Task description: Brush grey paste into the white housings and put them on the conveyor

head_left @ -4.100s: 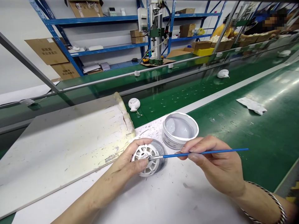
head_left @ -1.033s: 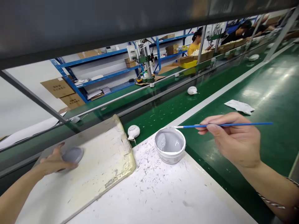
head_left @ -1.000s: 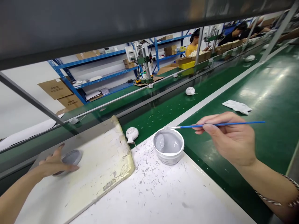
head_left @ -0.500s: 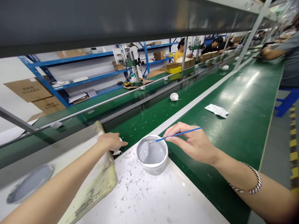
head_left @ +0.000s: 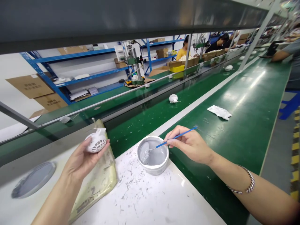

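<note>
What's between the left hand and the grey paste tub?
Between the left hand and tub, the head view shows the board's yellowed edge, green belt and grey-flecked white sheet.

Wall [head_left: 10, 70]: was white.
Shelves [head_left: 93, 76]: stood blue before it (papers [head_left: 79, 94] lay low on them).
Table [head_left: 239, 132]: was green, streaked with light.
Stool [head_left: 289, 105]: was blue, near its edge.
Floor [head_left: 273, 153]: was grey, with yellow-and-black tape [head_left: 294, 161].

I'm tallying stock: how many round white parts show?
3 at least: a white part in the left hand, a nearer part and a farther part on the green belt. Distant white shapes are too small to tell.
</note>
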`<state>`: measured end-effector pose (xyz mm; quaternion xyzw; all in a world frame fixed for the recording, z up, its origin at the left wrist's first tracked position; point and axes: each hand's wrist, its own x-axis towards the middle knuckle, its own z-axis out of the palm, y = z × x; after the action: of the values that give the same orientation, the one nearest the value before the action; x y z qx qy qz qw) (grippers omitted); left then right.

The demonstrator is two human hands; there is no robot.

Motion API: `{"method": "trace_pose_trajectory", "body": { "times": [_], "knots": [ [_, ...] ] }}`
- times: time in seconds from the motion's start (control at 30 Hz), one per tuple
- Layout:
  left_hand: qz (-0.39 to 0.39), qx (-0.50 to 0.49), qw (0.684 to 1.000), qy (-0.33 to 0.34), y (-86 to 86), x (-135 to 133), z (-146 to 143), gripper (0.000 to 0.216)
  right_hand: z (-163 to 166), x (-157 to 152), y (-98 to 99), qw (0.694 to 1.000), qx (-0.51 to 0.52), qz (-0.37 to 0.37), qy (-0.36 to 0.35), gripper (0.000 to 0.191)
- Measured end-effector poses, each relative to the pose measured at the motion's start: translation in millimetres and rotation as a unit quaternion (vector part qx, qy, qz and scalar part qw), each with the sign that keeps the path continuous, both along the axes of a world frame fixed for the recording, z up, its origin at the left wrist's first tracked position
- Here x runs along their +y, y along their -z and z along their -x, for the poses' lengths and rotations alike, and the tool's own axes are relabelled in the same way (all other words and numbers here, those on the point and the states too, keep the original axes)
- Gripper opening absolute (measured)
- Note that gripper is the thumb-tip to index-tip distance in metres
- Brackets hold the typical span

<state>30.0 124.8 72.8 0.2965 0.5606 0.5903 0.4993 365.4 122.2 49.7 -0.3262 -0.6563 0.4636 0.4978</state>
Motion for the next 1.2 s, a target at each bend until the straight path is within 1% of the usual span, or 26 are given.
{"method": "trace_pose_trajectory", "body": {
  "times": [0.07, 0.13, 0.17, 0.23, 0.33, 0.43, 0.5, 0.57, 0.67, 0.73, 0.8, 0.87, 0.93, 1.0, 1.07, 1.13, 1.2],
  "knots": [
    [-0.015, -0.101, 0.994, -0.050, 6.6, -14, -2, 0.019, 0, 2, 0.6, 0.998, 0.056, 0.036, 0.013, 0.014],
    [-0.017, -0.162, 0.982, -0.091, 12.5, -23, -5, 0.020, -1, 6, 1.7, 0.991, 0.109, 0.076, 0.028, 0.018],
    [-0.013, -0.172, 0.981, -0.093, 14.9, -27, -7, 0.023, -2, 8, 2.5, 0.986, 0.132, 0.099, 0.035, 0.020],
    [-0.001, -0.198, 0.978, -0.069, 18.2, -32, -10, 0.031, -4, 12, 4.5, 0.973, 0.170, 0.149, 0.042, 0.024],
    [0.012, -0.203, 0.979, -0.030, 20.5, -38, -16, 0.043, -6, 16, 8.5, 0.953, 0.212, 0.210, 0.045, 0.026],
    [-0.015, -0.130, 0.991, -0.034, 20.2, -42, -25, 0.044, -4, 18, 13.2, 0.938, 0.240, 0.244, 0.045, 0.025],
    [-0.033, -0.097, 0.994, -0.022, 18.9, -44, -29, 0.043, -3, 19, 15.9, 0.932, 0.253, 0.256, 0.047, 0.026],
    [-0.025, -0.100, 0.995, -0.010, 17.3, -47, -32, 0.045, -1, 20, 17.8, 0.927, 0.258, 0.267, 0.049, 0.026],
    [0.012, -0.160, 0.987, 0.000, 16.1, -50, -31, 0.053, 1, 20, 18.9, 0.921, 0.256, 0.290, 0.048, 0.026],
    [0.018, -0.219, 0.975, 0.014, 16.0, -52, -29, 0.063, 2, 19, 19.1, 0.918, 0.257, 0.297, 0.044, 0.024],
    [0.012, -0.245, 0.969, 0.026, 15.2, -54, -30, 0.071, 3, 19, 19.1, 0.918, 0.263, 0.295, 0.037, 0.022],
    [0.013, -0.203, 0.979, 0.030, 12.9, -58, -33, 0.073, 4, 18, 19.1, 0.917, 0.268, 0.292, 0.030, 0.020],
    [0.010, -0.123, 0.992, 0.039, 9.2, -63, -38, 0.072, 5, 17, 18.9, 0.917, 0.270, 0.292, 0.025, 0.020],
    [0.012, -0.059, 0.997, 0.049, 4.7, -68, -43, 0.073, 6, 16, 18.3, 0.917, 0.272, 0.292, 0.024, 0.020],
    [0.028, -0.062, 0.996, 0.056, 0.2, -72, -47, 0.072, 7, 15, 17.0, 0.915, 0.276, 0.291, 0.026, 0.022],
    [0.042, -0.107, 0.991, 0.067, -3.5, -76, -50, 0.071, 7, 14, 15.5, 0.914, 0.281, 0.291, 0.029, 0.025],
    [0.036, -0.113, 0.990, 0.079, -5.7, -79, -51, 0.073, 8, 12, 14.2, 0.913, 0.284, 0.291, 0.032, 0.026]
  ]
}}
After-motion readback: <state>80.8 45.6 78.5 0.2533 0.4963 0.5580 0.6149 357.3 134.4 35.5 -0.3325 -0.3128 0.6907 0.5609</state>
